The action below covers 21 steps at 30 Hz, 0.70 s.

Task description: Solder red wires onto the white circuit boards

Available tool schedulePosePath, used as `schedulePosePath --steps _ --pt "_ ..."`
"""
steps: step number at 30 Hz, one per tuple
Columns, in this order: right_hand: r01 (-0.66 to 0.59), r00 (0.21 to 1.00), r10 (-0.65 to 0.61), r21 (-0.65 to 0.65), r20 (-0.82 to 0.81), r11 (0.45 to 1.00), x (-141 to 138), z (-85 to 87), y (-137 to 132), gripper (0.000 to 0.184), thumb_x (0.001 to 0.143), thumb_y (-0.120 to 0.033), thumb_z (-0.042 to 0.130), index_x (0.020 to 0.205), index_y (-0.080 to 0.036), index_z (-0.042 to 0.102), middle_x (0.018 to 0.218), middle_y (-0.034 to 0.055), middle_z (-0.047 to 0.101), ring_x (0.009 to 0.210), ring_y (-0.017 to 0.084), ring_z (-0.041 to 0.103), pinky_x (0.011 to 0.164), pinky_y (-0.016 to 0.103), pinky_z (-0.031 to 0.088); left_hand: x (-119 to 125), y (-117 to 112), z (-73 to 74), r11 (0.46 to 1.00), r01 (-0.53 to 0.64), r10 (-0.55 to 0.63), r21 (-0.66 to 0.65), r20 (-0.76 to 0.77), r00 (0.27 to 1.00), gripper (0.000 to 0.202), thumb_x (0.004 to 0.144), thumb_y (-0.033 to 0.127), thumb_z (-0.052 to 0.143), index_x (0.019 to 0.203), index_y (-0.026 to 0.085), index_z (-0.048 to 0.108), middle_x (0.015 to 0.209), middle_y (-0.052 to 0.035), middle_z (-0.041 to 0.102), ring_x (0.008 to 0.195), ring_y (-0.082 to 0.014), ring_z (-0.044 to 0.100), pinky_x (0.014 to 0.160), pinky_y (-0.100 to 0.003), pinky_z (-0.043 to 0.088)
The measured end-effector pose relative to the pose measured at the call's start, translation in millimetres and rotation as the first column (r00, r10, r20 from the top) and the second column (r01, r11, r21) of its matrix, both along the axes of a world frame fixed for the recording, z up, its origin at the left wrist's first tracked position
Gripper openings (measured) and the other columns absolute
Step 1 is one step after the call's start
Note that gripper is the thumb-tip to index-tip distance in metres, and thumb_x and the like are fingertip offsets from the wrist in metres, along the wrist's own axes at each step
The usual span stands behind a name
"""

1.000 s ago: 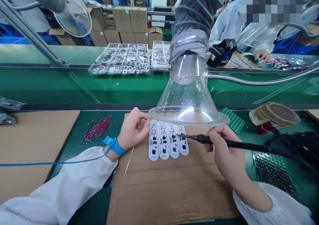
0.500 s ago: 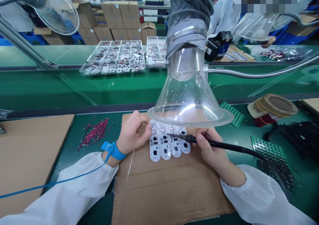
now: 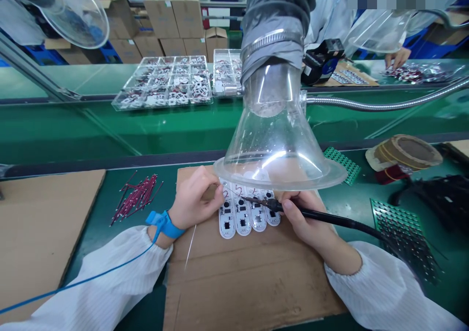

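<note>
- Head view: the left hand (image 3: 196,199) is closed in a pinch, thumb and forefinger together on a thin silvery wire (image 3: 190,247); one end of the wire reaches out over the white boards, and the other trails below the hand.
- The right hand (image 3: 306,218) grips a black soldering iron (image 3: 273,204) like a pen, its tip pointing left over the second board from the left. Whether the tip touches that board, I cannot tell.
- Four white boards (image 3: 242,221) with rounded ends lie side by side on a cardboard sheet (image 3: 249,282), between the two hands. They carry black components, and short red wires show near their upper parts.
- A clear funnel-shaped hood (image 3: 278,135) hangs above the boards and hides part of their far ends.
- Around the left wrist sits a blue strap (image 3: 166,224) with a blue cord; beyond it lies a loose heap of dark red wires (image 3: 136,197).
- Toward the right are a small green panel (image 3: 342,165), a tan roll (image 3: 384,157) and a larger green panel (image 3: 397,218) with black wires.
- Across the bench stand clear compartment trays (image 3: 166,82) full of small parts; at far right, a co-worker's hand (image 3: 397,57) is beside bagged parts (image 3: 421,72).
</note>
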State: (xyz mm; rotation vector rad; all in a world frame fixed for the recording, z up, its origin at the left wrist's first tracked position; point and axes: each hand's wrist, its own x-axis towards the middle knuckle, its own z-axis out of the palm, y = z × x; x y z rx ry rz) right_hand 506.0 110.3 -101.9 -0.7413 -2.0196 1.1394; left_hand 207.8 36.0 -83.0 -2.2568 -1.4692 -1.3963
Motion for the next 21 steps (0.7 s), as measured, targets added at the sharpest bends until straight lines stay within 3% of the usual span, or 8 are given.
schedulePosePath --steps 6,10,16,21 --pt "0.043 0.995 -0.042 0.003 -0.087 0.999 1.9 -4.4 -0.6 0.015 0.111 -0.035 0.061 0.099 -0.027 0.062 0.08 -0.0019 0.062 0.068 0.016 0.06 0.06 0.03 0.047 -9.0 -0.1 -1.6 0.997 -0.047 0.045 0.057 0.036 0.998 0.015 0.096 0.008 0.061 0.093 0.021 0.054 0.071 0.0059 0.039 0.064 -0.0126 0.04 0.057 -0.027 0.031" --pt "0.082 0.988 -0.08 0.009 -0.131 0.997 1.9 -5.5 -2.4 0.013 0.112 -0.034 0.061 0.101 -0.028 0.062 0.081 -0.0023 0.062 0.068 0.016 0.061 0.06 0.029 0.048 -17.3 -1.3 -5.0 0.998 -0.058 0.056 0.022 0.055 0.997 0.014 0.094 0.008 0.063 0.095 0.02 0.057 0.074 0.0057 0.041 0.063 -0.011 0.038 0.055 -0.026 0.029" --pt "-0.001 1.0 0.001 0.042 -0.011 0.999 -3.3 6.3 -3.8 0.013 0.112 -0.033 0.061 0.099 -0.028 0.06 0.078 -0.0035 0.061 0.065 0.014 0.06 0.058 0.027 0.048 -16.3 -0.2 -5.2 1.0 -0.012 0.011 0.025 0.038 0.999 0.011 0.097 0.009 0.061 0.099 0.02 0.059 0.073 0.0066 0.039 0.062 -0.0104 0.037 0.054 -0.025 0.029" --pt "-0.042 0.998 0.039 0.084 0.039 0.996 -9.8 18.1 -4.5 0.016 0.112 -0.032 0.058 0.097 -0.026 0.059 0.077 -0.0041 0.061 0.064 0.012 0.06 0.057 0.025 0.047 -13.5 0.1 -2.5 1.0 0.021 -0.021 0.023 0.006 1.0 0.011 0.099 0.009 0.06 0.101 0.02 0.057 0.077 0.0048 0.053 0.064 -0.0113 0.039 0.056 -0.026 0.03"
